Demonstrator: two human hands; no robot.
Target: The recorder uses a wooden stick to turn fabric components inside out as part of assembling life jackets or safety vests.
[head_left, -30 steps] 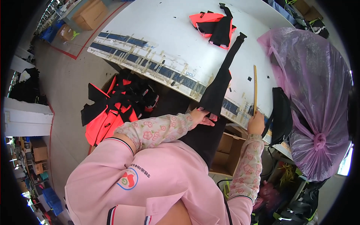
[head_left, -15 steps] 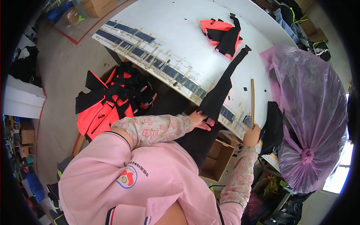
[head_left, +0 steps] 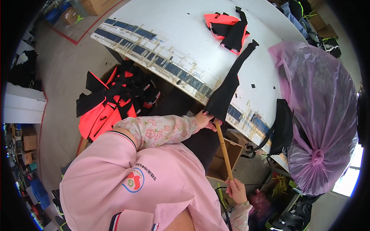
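Observation:
A long black tapered fabric strap (head_left: 225, 91) lies over the table's near edge, its narrow end toward the far side with a black buckle (head_left: 253, 43). My left hand (head_left: 204, 120) is closed on the strap's wide near end, which hangs just past the edge. In my right hand (head_left: 236, 191), lower and to the right, is the bottom end of a thin wooden stick (head_left: 224, 152). The stick slants up to the strap's wide end, where its tip meets the fabric by my left fingers. Whether the tip is inside the fabric I cannot tell.
Another orange and black piece (head_left: 230, 32) lies farther back on the white table (head_left: 173, 30). At right are a black pouch (head_left: 280, 129) and a large pink plastic bag (head_left: 314, 88). Orange and black pieces (head_left: 111, 107) are heaped at left. A cardboard box (head_left: 221, 165) sits under the table.
My right hand has brought the stick off the table, down and left, so its tip is now at the strap's wide end. My left hand keeps its hold there.

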